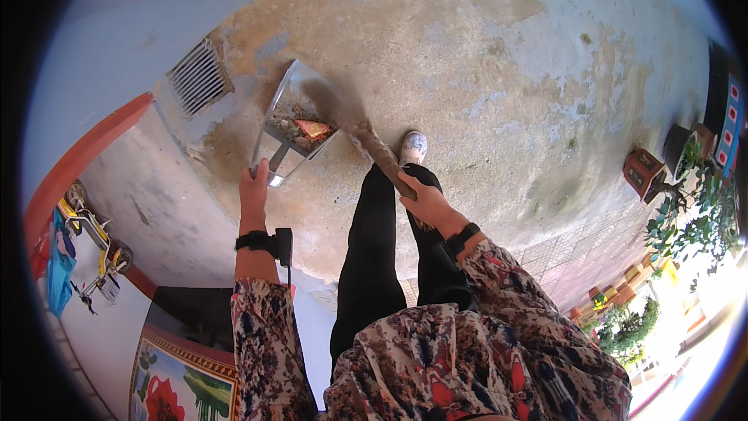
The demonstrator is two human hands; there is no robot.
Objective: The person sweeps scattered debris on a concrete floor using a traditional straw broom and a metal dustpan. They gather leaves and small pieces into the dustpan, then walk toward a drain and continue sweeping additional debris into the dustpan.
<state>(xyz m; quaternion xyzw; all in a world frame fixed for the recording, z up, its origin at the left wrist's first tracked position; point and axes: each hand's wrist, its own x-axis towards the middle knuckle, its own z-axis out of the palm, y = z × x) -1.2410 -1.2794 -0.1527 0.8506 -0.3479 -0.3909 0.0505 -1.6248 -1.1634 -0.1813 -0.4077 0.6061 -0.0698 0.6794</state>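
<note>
My left hand [255,178] grips the near end of a metal dustpan [270,123], which rests on the concrete floor to the left of my feet. Dirt, dry debris and a red and yellow wrapper [314,128] lie inside it. Closed around the bound handle of a short hand broom [380,155] is my right hand [425,202]. The broom's bristle end is blurred and reaches over the right side of the dustpan, so whether it touches the debris cannot be told.
A metal floor grate [200,78] lies by the wall at the upper left. One patterned shoe [414,147] stands right of the broom. Potted plants [644,174] line the right side. At the far left stands a yellow bicycle [96,234].
</note>
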